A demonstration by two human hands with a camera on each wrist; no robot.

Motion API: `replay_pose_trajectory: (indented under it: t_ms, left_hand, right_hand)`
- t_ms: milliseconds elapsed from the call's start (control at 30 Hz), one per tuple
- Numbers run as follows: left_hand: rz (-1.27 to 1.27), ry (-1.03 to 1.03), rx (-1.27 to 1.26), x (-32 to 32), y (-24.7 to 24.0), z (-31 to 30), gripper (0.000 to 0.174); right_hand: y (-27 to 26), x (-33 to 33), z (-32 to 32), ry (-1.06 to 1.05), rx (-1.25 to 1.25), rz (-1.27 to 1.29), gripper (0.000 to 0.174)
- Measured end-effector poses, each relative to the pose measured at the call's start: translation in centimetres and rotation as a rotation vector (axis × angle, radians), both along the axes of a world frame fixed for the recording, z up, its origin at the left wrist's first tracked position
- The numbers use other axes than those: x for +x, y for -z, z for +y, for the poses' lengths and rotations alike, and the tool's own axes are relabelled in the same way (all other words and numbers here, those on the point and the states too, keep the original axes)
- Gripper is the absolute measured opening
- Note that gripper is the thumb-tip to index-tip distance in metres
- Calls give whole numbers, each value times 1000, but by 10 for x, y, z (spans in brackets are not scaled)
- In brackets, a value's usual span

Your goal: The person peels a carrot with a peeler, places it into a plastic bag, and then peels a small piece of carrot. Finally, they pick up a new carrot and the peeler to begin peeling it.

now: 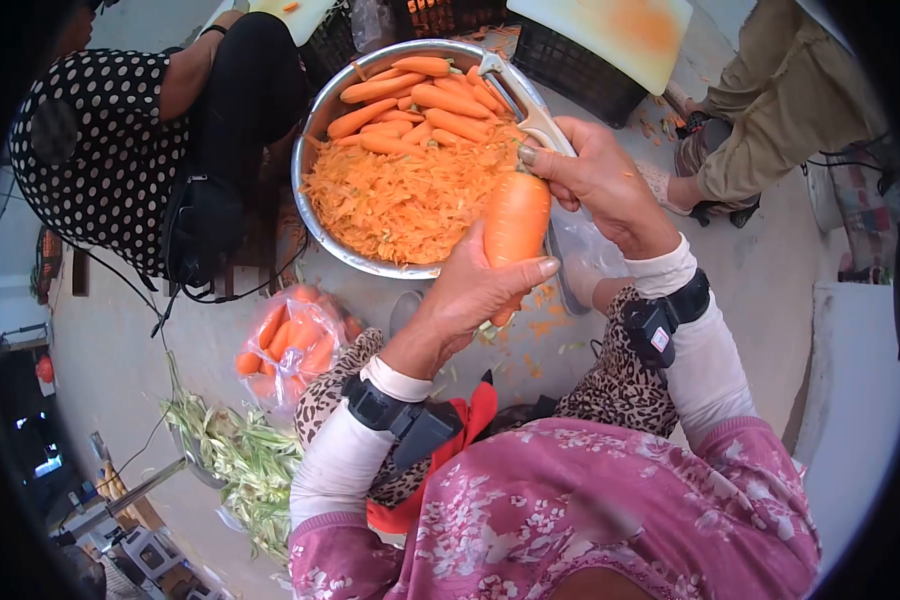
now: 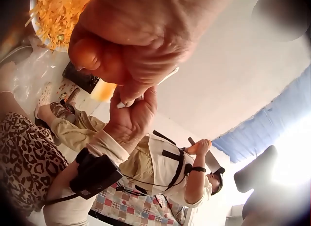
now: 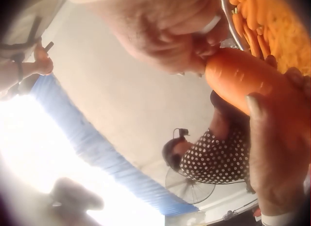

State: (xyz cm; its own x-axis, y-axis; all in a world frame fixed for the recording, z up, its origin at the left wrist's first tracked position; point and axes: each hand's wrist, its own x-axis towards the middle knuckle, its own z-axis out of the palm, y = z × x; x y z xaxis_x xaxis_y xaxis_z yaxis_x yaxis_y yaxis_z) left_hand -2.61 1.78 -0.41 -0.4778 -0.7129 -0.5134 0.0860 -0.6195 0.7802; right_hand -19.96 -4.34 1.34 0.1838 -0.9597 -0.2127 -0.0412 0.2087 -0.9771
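A thick orange carrot point(image 1: 517, 220) is held by my left hand point(image 1: 455, 300), the thumb lying across its side and the fingers wrapped round behind. Its stem end points up toward my right hand point(image 1: 610, 185), which grips the pale handle of a peeler point(image 1: 542, 122). The right thumb lies at the carrot's stem end. The peeler's metal head reaches out over the rim of a wide metal basin point(image 1: 315, 225). Inside the basin, whole carrots point(image 1: 450, 100) are heaped on a bed of orange shreds point(image 1: 400, 205). In the right wrist view the carrot point(image 3: 243, 77) shows pale marks along its skin.
A plastic bag of carrots point(image 1: 290, 340) sits on the floor at left, beside a pile of pale green leaves point(image 1: 245, 465). Black crates point(image 1: 580, 75) with boards on top stand beyond the basin. One person in polka dots point(image 1: 100, 150) sits left; another stands right.
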Motion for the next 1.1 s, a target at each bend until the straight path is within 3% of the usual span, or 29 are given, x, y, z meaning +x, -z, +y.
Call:
replay_pose_trajectory:
  t_ms: [233,567,633,867,967,1033,1067,1100]
  left_hand:
    - [99,-62,-62,4,5,0,52]
    - [83,-37,-18,15,-3,-6,47]
    - [83,-41,-3,17,-3,-7,46]
    - [98,-75,-22,21,-9,-7,41]
    - [136,-122,-6,30,-6,-12,41]
    - [189,-255,6,32,-3,-16,42]
    - [190,-254,11,34,-2,-18,42]
    - [206,-348,28,36,-2,-20,45]
  right_hand:
    - [-1,-3,-6,-78,83,-29,22]
    - [3,11,-7,-35,39,-50,16]
    - [6,12,-8,-23,22,-103,23]
    - [-2,7,-6,38,4,-48,22]
    - [1,-6,-12,63,-53,59,22]
    - [11,-17,-19,-73,-319,682,24]
    - [16,-22,-19,-73,-314,683,24]
    - [20,-27,-18,-249,-409,802,28]
